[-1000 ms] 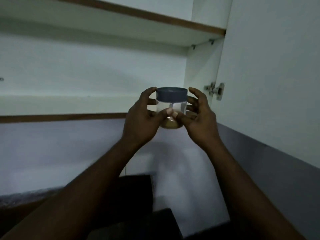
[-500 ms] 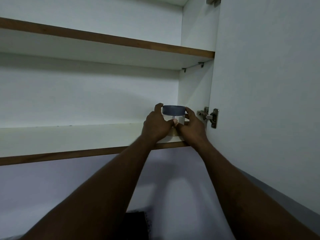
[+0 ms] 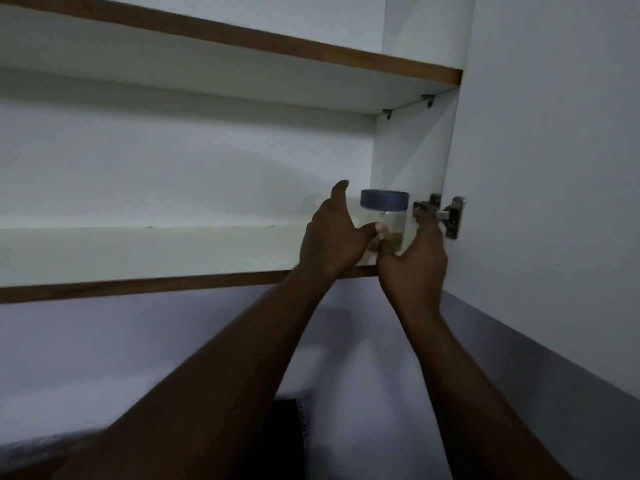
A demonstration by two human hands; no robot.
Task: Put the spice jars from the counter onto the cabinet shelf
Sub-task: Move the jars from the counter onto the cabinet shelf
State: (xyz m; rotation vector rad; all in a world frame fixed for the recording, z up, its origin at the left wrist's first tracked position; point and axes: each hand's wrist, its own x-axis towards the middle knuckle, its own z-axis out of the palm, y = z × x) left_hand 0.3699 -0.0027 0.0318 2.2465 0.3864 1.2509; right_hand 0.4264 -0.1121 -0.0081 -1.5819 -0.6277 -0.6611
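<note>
A clear spice jar (image 3: 384, 203) with a dark blue lid and brown powder at its bottom stands upright on the lower cabinet shelf (image 3: 156, 251), at its far right end near the side wall. My left hand (image 3: 330, 237) is just left of the jar, fingers lifted off it and thumb resting near its front. To the jar's right is my right hand (image 3: 415, 261), fingers spread beside the jar and thumb low at its base. Both hands hide the jar's lower part.
The white cabinet door (image 3: 554, 168) stands open on the right, its metal hinge (image 3: 446, 216) close to my right fingers. A second shelf (image 3: 207, 64) runs above. The lower shelf stretches bare to the left. A pale wall lies below the cabinet.
The jar was lifted from below shelf level and set down at the shelf's right end. Both hands, which gripped it, have now loosened and spread away from its sides.
</note>
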